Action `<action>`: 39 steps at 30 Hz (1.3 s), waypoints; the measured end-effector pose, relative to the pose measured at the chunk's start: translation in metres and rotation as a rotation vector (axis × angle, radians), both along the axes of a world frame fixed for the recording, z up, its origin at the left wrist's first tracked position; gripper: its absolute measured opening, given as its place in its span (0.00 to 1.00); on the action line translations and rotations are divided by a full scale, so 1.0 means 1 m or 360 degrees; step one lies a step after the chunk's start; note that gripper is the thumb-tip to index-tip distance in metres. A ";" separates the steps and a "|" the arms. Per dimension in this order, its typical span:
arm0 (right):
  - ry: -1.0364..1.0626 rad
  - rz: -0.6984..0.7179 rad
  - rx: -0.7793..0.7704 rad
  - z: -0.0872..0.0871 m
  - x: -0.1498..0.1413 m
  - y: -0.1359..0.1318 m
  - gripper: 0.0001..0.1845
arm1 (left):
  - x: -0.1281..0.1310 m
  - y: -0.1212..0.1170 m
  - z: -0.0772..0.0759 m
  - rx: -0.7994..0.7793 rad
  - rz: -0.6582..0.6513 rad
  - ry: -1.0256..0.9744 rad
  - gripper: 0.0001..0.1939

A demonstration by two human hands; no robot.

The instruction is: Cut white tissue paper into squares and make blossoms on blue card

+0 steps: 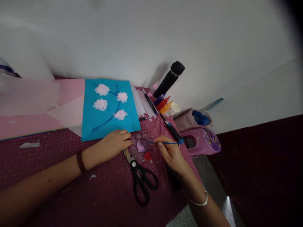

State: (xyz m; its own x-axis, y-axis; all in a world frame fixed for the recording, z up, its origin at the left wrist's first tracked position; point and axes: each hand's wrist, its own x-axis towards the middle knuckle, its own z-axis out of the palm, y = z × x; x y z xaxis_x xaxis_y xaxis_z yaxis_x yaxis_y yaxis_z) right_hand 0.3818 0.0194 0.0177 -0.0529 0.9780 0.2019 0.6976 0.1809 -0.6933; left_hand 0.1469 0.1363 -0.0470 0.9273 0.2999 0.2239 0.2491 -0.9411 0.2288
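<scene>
A thin blue paintbrush (168,143) is pinched in my right hand (170,155), its tip pointing left over a clear flower-shaped paint palette (134,152). Lilac and red paint lie in the palette's wells. At the palette's left edge, my left hand (117,142) has its fingers closed on the rim. Below the palette rest black-handled scissors (140,179), blades under the left fingertips. A blue sheet (94,121) just beyond my left hand bears dark painted branches and several pale pink paper flowers (100,104).
Paint bottles (163,103), a white cup (174,107) and a tall black bottle (167,81) stand by the wall. A box cutter (174,130) lies near the right table edge. Pink paper (71,94) covers the left side; a pink stool (199,146) stands beyond the edge.
</scene>
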 end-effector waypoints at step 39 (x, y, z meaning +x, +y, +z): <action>-0.0604 0.0357 0.0059 0.020 -0.010 -0.004 0.09 | 0.000 0.009 0.003 -0.0180 -0.0186 -0.0139 0.08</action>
